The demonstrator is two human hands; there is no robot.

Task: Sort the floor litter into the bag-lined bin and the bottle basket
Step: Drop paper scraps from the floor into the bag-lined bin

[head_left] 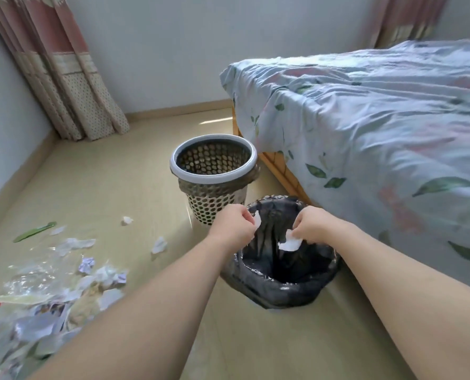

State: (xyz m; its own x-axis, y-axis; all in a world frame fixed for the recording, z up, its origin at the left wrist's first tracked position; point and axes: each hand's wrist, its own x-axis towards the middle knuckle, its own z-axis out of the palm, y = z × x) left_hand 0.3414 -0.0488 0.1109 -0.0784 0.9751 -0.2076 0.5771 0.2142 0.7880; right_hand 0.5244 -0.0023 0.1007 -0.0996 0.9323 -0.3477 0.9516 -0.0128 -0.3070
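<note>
The bin lined with a black bag (283, 283) stands on the floor beside the bed. Both my hands are over its mouth. My left hand (232, 226) pinches a small white paper scrap (258, 221) at the bin's left rim. My right hand (314, 224) pinches a larger white paper scrap (290, 244) that hangs over the bag's opening. Behind the bin stands the perforated basket (213, 174) with a white rim; it looks empty. A heap of crumpled paper, plastic film and wrappers (50, 283) lies on the floor at the left.
A bed (379, 133) with a leaf-print sheet fills the right side, its wooden frame close to both containers. Curtains (63, 78) hang in the far left corner. Loose paper wads (159, 245) and a green strip (35, 231) lie on the beige floor.
</note>
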